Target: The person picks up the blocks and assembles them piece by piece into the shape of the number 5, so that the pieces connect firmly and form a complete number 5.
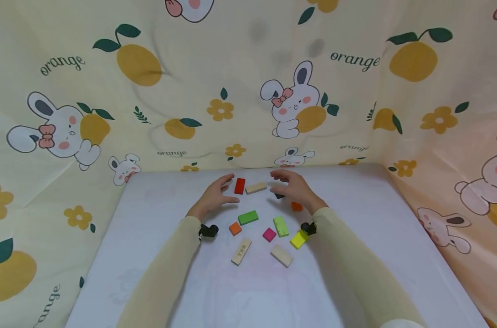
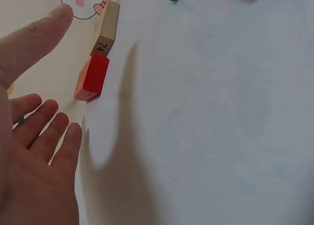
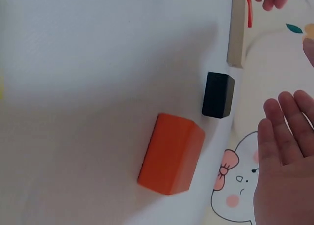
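Observation:
Both hands hover over the back of the white table, holding nothing. My left hand (image 1: 214,197), fingers spread, is left of a red block (image 1: 239,186); that red block (image 2: 93,77) stays apart from the fingertips in the left wrist view. Right of it lies a plain wooden block (image 1: 256,188), whose end reads 74 in the left wrist view. My right hand (image 1: 296,189) is above a black block (image 1: 279,196), partly hidden, and near an orange block (image 1: 296,207). In the right wrist view, its loosely extended fingers are apart from the black block (image 3: 217,95).
Closer to the front lie a green block (image 1: 248,217), a small orange block (image 1: 235,228), a pink block (image 1: 269,234), a light green block (image 1: 280,226), a yellow block (image 1: 299,239) and two wooden blocks (image 1: 241,251). A patterned cloth (image 1: 240,91) hangs behind the table.

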A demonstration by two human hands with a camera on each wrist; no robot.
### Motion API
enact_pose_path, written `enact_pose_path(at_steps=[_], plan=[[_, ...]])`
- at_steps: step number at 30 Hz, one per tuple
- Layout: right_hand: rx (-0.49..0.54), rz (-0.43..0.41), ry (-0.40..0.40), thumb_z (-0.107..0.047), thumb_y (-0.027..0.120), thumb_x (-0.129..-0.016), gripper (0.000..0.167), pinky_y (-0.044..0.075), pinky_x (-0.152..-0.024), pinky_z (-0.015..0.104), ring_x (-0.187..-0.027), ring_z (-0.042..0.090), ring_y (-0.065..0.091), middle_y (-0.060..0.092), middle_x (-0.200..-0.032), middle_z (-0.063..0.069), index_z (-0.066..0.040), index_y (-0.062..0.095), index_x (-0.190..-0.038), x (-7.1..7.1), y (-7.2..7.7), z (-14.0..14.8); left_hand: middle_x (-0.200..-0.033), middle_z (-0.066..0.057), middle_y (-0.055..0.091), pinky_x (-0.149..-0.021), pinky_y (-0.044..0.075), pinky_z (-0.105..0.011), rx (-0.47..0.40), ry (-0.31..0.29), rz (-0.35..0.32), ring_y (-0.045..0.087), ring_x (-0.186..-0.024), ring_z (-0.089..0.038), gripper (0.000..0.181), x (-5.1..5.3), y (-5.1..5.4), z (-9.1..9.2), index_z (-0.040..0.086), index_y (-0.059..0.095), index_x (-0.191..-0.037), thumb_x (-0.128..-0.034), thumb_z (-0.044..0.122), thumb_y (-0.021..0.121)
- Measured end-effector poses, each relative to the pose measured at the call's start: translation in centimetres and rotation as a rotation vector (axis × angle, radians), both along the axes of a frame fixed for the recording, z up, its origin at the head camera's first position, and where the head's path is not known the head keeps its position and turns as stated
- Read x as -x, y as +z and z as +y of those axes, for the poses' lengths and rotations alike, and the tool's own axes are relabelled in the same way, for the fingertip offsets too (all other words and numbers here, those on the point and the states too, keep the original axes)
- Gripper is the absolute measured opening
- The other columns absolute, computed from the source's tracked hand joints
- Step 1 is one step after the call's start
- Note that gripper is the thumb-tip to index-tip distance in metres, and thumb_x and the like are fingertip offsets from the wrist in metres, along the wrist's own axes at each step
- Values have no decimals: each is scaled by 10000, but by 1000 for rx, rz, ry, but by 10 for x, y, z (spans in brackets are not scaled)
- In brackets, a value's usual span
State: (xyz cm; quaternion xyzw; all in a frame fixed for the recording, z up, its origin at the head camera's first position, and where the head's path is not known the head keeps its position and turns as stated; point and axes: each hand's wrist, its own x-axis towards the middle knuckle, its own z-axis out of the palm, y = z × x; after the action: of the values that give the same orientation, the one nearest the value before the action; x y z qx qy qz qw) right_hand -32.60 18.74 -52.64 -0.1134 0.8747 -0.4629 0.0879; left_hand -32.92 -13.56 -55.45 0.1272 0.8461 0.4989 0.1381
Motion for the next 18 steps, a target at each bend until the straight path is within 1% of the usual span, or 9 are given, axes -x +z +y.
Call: enact_pose_path(at_steps=[4,8,12,16,18], plan=[[9,-17,10,-222,814,-990,598,422,-1194,554,-1424,356,511,604,-1517,115,-105,600,-1536,5,-4,-5,-1728,-83,373,-1225,392,-486,26,-3,13,433,-1532,-358,956,5,-1,3,152,355,-1707,-920,180,899],[0,-19,17,-220,812,-990,587,433,-1186,537,-1403,337,533,622,-1493,84,-102,611,-1528,9,-9,-12,-1723,-80,383,-1222,396,-482,58,5,11,433,-1531,-344,947,9,-2,6,171,367,-1704,-920,189,899],[-15,-19,24,-224,813,-990,572,437,-1183,528,-1388,325,547,638,-1469,59,-110,623,-1518,12,-15,-18,-1720,-83,389,-1223,395,-481,70,4,4,428,-1535,-336,945,12,-5,8,172,370,-1703,-922,202,901],[-19,-23,30,-217,814,-984,562,440,-1178,534,-1370,334,557,651,-1448,79,-104,633,-1504,14,-17,-23,-1718,-78,392,-1230,386,-478,73,-6,-6,425,-1537,-329,943,16,-7,11,164,377,-1700,-920,211,905],[-23,-24,28,-210,816,-983,552,449,-1172,519,-1355,321,565,656,-1440,79,-105,640,-1495,15,-17,-24,-1717,-72,397,-1232,384,-482,75,-7,-8,427,-1534,-329,941,18,-7,12,167,387,-1695,-915,218,910]])
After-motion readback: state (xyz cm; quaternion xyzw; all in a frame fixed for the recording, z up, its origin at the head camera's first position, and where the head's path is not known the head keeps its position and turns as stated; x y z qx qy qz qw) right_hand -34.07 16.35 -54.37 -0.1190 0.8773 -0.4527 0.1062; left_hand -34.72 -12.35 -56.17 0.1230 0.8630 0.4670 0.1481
